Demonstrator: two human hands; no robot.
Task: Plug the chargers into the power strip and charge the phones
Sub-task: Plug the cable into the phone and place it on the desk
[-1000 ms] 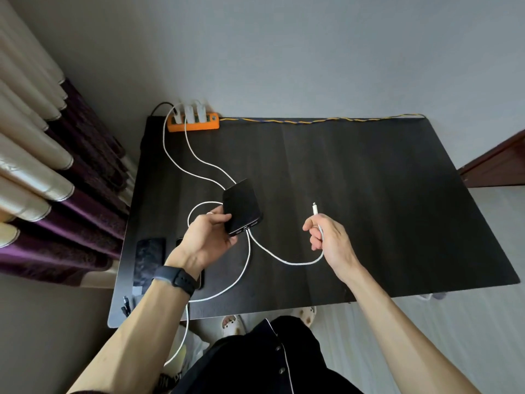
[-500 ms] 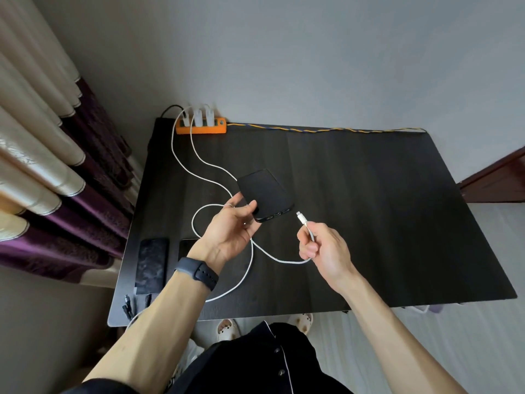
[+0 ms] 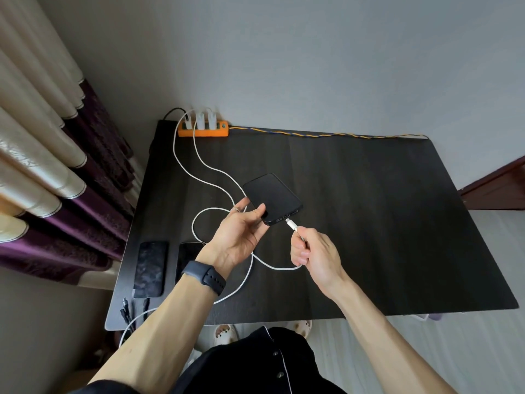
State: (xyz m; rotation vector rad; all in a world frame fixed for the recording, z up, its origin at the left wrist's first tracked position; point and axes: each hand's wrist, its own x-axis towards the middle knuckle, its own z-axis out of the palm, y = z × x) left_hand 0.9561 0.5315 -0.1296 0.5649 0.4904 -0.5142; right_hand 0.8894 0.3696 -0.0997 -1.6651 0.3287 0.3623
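Since half a second ago the plug (image 3: pixel 291 223) has come closer to the bottom edge of the raised phone (image 3: pixel 273 198), and now sits just beside its port, not yet in.

At the far left, cream and purple curtains (image 3: pixel 51 177) hang beside the tabletop (image 3: pixel 383 223). On the near left corner of the tabletop lie two more phones flat, side by side: one with a mottled dark face (image 3: pixel 150 269), and a second phone (image 3: pixel 188 257) partly covered by the left wrist. Loose dark cable ends (image 3: pixel 126 309) lie at the tabletop's front edge near them.

At the back left corner an orange power strip (image 3: pixel 203 130) carries three white chargers (image 3: pixel 201 120) plugged in a row. White cables (image 3: pixel 196 169) run from them forward across the tabletop and loop near the hands.

The left hand (image 3: pixel 240 237), with a dark watch (image 3: pixel 205 277) on the wrist, grips the raised phone by its lower left corner, thumb on the dark screen, holding it tilted above the tabletop. The right hand (image 3: pixel 315 251) is closed around the end of one white cable, pinching it just behind the plug, which points up and left at the phone's port.

Along the back edge a twisted yellow and blue cord (image 3: pixel 326 135) runs right from the power strip.
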